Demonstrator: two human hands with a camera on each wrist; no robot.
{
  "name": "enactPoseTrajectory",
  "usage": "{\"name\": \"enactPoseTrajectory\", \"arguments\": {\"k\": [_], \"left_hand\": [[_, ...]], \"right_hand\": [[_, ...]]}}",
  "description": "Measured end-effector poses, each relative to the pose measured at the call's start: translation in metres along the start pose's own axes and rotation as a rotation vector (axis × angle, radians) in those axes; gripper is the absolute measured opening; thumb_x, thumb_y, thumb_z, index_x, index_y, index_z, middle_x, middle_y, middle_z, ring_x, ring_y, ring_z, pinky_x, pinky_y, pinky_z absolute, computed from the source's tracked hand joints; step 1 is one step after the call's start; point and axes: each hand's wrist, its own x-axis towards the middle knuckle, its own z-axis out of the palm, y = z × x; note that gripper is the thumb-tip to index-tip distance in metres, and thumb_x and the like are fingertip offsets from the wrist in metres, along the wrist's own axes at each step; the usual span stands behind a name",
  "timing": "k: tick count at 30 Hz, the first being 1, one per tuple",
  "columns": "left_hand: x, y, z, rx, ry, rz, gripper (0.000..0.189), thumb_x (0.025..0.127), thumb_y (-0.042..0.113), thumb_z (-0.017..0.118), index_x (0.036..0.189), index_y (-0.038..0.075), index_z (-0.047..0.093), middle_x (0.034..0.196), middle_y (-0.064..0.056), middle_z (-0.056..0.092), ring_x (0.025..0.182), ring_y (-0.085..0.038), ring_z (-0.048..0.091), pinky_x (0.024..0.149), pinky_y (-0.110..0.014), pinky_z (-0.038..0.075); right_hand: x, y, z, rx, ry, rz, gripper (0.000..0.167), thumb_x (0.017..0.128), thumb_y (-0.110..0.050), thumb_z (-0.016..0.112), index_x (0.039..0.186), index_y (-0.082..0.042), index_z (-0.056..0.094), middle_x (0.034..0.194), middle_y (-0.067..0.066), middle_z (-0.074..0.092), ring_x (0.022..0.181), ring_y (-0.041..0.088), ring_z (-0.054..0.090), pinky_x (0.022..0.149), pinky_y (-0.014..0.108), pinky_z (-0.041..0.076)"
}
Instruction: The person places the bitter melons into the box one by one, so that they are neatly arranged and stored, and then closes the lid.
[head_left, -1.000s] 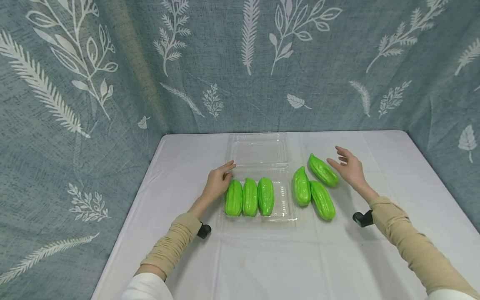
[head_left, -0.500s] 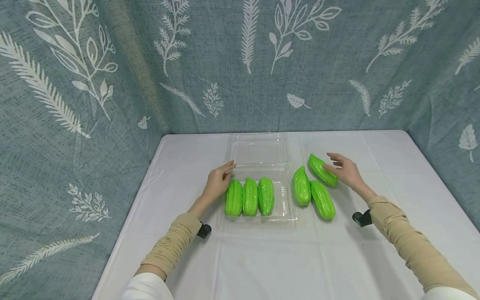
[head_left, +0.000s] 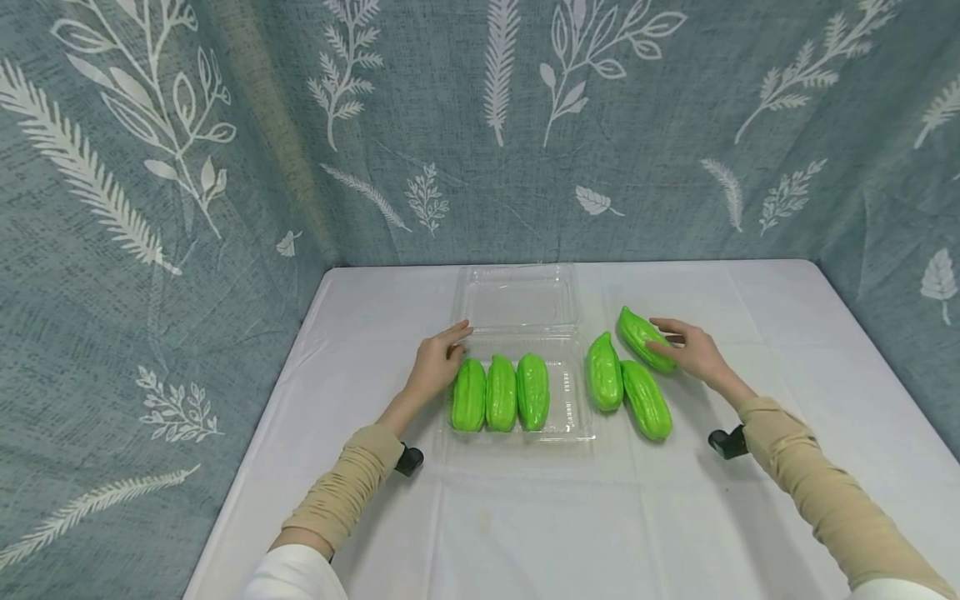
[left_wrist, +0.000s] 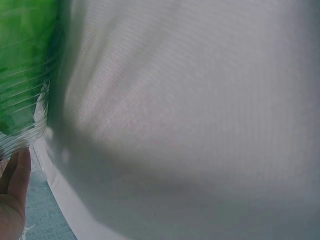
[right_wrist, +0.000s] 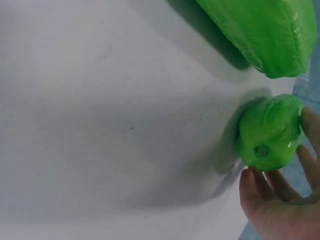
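A ridged green gourd (head_left: 639, 332), far right, is grasped by the right hand (head_left: 697, 350); the unclenched left hand (head_left: 432, 366) touches a clear plastic container (head_left: 562, 404).

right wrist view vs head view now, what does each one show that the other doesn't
Only the right wrist view: the small round mark on the blunt end of the far gourd.

Only the head view: the left hand, the row of three gourds in the clear box, and all three loose gourds at once; the wrist view has just two.

Both: the right hand with its fingers around the far gourd, another loose gourd, white cloth and some blue curtain.
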Motion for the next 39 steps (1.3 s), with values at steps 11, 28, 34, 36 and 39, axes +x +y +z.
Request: {"name": "enactPoseTrajectory", "arguments": {"k": [11,28,34,36,39], "left_hand": [[0.005,-0.002,-0.003,-0.01,-0.01,0.002,0.035,0.09,-0.005,0.052,0.124,-0.003,0.06,0.137,-0.017,0.053,0.045,-0.002,0.031,0.05,-0.016,0.034],[0.012,-0.005,-0.005,-0.003,-0.021,-0.006,0.035,0.091,-0.005,0.052,0.124,-0.002,0.06,0.138,-0.015,0.053,0.048,-0.007,0.034,0.051,-0.017,0.035],[0.013,-0.004,-0.006,-0.009,-0.024,-0.004,0.034,0.09,-0.006,0.052,0.124,-0.003,0.06,0.137,-0.016,0.053,0.049,-0.006,0.035,0.052,-0.016,0.035],[0.013,-0.004,-0.007,-0.01,-0.027,-0.004,0.035,0.09,-0.007,0.053,0.124,-0.003,0.06,0.137,-0.016,0.053,0.049,-0.006,0.036,0.052,-0.016,0.036],[0.013,-0.006,-0.006,-0.006,-0.028,-0.001,0.035,0.089,-0.007,0.053,0.123,-0.004,0.06,0.137,-0.017,0.053,0.049,-0.006,0.035,0.052,-0.016,0.036]], "right_hand": [[0.0,0.004,0.002,-0.006,0.009,-0.006,0.06,0.096,-0.03,0.055,0.144,0.0,0.035,0.143,0.033,0.037,0.124,0.052,0.041,0.1,0.057,0.04],[0.001,0.001,0.003,0.019,0.031,0.016,0.063,0.096,-0.034,0.054,0.145,-0.002,0.034,0.146,0.031,0.034,0.126,0.051,0.039,0.101,0.058,0.038],[0.001,0.0,0.006,0.027,0.052,0.044,0.062,0.095,-0.032,0.055,0.145,-0.002,0.034,0.145,0.031,0.034,0.125,0.051,0.04,0.101,0.058,0.038],[0.001,-0.002,0.007,0.025,0.057,0.062,0.062,0.096,-0.032,0.054,0.146,-0.002,0.034,0.145,0.031,0.035,0.125,0.051,0.041,0.1,0.057,0.039],[0.0,-0.004,0.009,0.032,0.064,0.09,0.062,0.096,-0.032,0.055,0.146,-0.003,0.034,0.144,0.031,0.036,0.125,0.05,0.041,0.1,0.057,0.039]]}}
